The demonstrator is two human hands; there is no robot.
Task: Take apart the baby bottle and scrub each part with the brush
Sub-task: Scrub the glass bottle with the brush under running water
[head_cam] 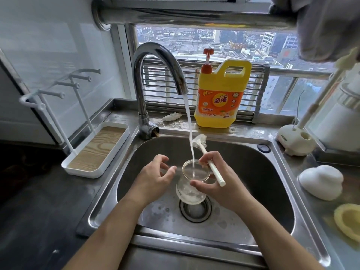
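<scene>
Steel sink [253, 168], tap [155, 61] running: bottle [187, 193] and brush [211, 167] were gripped by the right hand [224, 190] over the drain [196, 213]; left hand [153, 178] was spread, empty. Rim [183, 170] was best kept under the stream [188, 117].

The clear wide-mouthed baby bottle [187, 192], with its top parts off, stands nearly upright in the air just above the sink drain [195, 213], its open mouth catching the thin water stream [190, 129] and its lower half filled with white foam. The slim white bottle brush [214, 170] slants beside the bottle's right rim, bristle head up and toward the back, handle end low and near. The right hand [220, 191] grips both.
</scene>
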